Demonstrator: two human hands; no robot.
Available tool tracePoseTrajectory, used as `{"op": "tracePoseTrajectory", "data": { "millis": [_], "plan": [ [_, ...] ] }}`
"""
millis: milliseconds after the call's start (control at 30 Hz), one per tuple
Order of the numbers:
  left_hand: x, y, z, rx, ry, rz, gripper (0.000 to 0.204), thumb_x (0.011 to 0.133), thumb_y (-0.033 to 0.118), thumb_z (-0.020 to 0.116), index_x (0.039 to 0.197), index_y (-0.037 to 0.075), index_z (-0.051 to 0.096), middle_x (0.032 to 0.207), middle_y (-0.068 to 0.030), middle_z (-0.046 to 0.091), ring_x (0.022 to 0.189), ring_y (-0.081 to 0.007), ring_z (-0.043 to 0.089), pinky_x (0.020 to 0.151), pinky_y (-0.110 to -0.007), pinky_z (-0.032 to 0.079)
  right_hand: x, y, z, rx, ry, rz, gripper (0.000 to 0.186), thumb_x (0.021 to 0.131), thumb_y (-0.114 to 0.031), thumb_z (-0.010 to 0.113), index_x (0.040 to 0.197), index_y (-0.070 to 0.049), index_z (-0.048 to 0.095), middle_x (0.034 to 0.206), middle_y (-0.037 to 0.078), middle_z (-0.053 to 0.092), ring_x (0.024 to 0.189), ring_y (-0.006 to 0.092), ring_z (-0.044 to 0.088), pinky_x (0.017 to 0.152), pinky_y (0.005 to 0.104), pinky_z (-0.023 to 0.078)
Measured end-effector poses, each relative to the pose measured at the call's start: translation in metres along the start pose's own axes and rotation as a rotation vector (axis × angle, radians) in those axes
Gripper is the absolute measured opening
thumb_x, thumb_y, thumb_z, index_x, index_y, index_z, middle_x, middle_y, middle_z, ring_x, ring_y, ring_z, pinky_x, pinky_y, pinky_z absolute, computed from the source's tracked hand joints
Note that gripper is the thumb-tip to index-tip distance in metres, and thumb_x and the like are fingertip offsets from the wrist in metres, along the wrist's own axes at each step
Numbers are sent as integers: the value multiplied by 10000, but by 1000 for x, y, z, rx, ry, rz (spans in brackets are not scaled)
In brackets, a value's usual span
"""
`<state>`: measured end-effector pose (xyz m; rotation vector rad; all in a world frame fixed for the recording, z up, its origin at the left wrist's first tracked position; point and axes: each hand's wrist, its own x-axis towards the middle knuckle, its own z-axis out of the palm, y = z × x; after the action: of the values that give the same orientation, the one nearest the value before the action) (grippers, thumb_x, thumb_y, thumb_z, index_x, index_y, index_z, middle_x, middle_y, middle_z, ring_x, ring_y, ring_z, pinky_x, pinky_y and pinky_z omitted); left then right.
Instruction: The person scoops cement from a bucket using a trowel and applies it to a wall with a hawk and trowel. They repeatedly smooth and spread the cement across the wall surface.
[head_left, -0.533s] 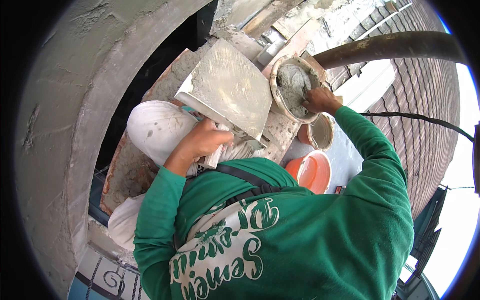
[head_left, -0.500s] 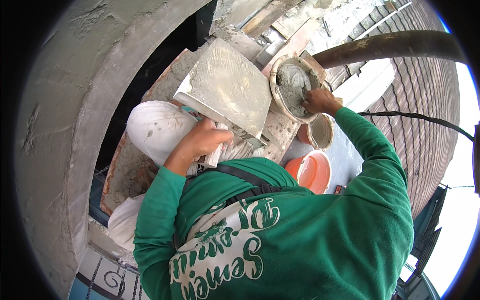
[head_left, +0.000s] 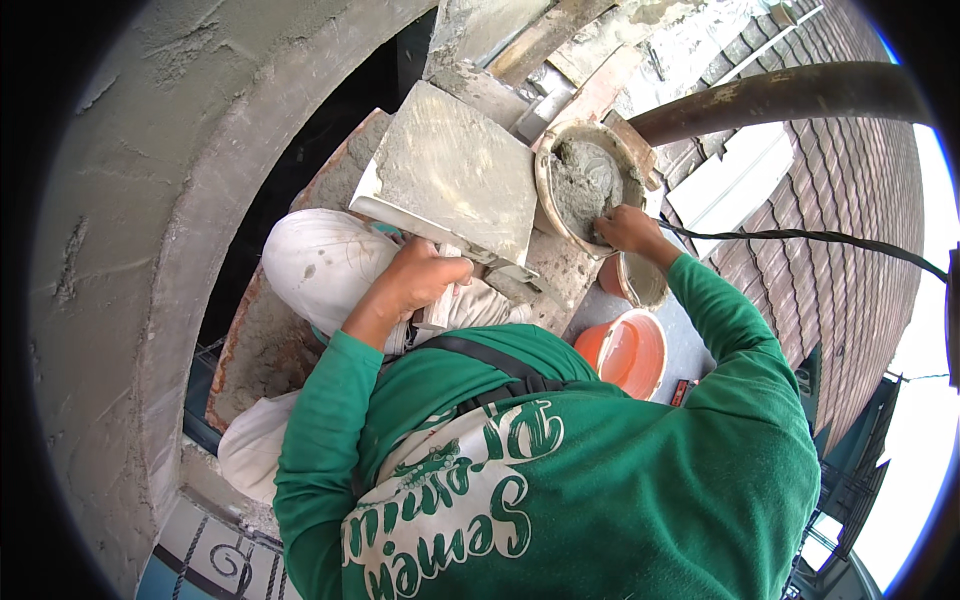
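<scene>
My left hand (head_left: 425, 275) is closed round the pale handle of a plasterer's hawk (head_left: 455, 170), its square face smeared with a thin grey film. A narrow metal strip (head_left: 500, 265) lies along the hawk's near edge. To the right, my right hand (head_left: 632, 232) reaches over the near rim of a bucket (head_left: 547, 190). Its fingers are closed down at the wet mortar (head_left: 585, 185), and whatever they grip is hidden. The mortar is heaped on the left, with a smooth, curved patch beside it.
Near the mortar bucket stand a smaller, stained bucket (head_left: 643, 280) and an orange bucket (head_left: 632, 355). A brown pipe (head_left: 780, 100) and a black cable (head_left: 800, 236) cross on the right above roof tiles (head_left: 850, 180). A curved cement wall (head_left: 130, 280) rises left, beside a dark gap (head_left: 290, 160).
My right hand has moved slightly left and down within the bucket, and the mortar's surface has changed shape. My left hand still holds the hawk, which has barely shifted.
</scene>
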<state>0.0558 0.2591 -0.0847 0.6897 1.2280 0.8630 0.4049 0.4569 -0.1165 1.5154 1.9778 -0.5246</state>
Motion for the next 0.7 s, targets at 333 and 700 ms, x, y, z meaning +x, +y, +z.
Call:
{"op": "tracePoseTrajectory", "data": {
  "millis": [333,700],
  "plan": [
    [-7,-2,11,-49,108,55,340,788,25,629,1121,-47,641,892,-48,661,775,-127,609,692,-284,496,-14,15,6,576,-24,32,400,933,-353,582,767,-13,711,646,90,648,552,185,613,546,357,488],
    [-13,-2,7,-71,117,79,370,799,14,624,1163,-50,619,877,-67,671,762,-132,632,682,-288,508,-39,16,-4,967,54,89,328,931,-271,596,702,-39,632,612,33,570,486,134,502,462,310,388]
  ]
}}
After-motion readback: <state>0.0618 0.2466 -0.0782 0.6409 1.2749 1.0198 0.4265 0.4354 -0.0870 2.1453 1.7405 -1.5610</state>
